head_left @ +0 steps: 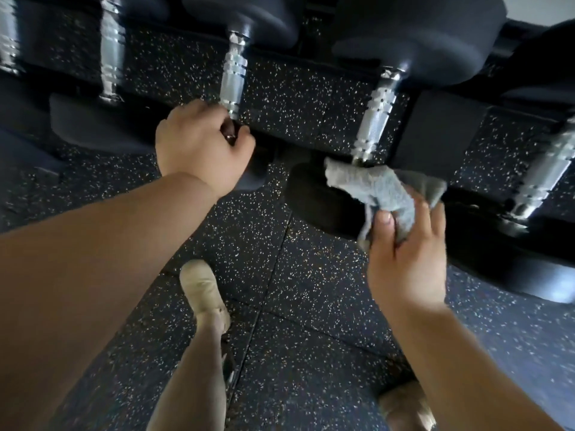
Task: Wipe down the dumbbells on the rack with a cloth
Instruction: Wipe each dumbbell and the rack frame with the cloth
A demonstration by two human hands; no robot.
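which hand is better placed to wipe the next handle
Right. The right hand holds the cloth at the near end of a dumbbell handle; the left hand grips the neighbouring dumbbell bare.

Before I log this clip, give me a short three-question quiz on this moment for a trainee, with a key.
1. True or false: the left hand holds the grey cloth.
2. The cloth touches: A) the floor, B) the near end of a dumbbell, C) a shoe.
3. Fill in: the left hand grips the near end of another dumbbell's chrome ____.

Key: 1 false, the right hand holds it; 2 B; 3 handle.
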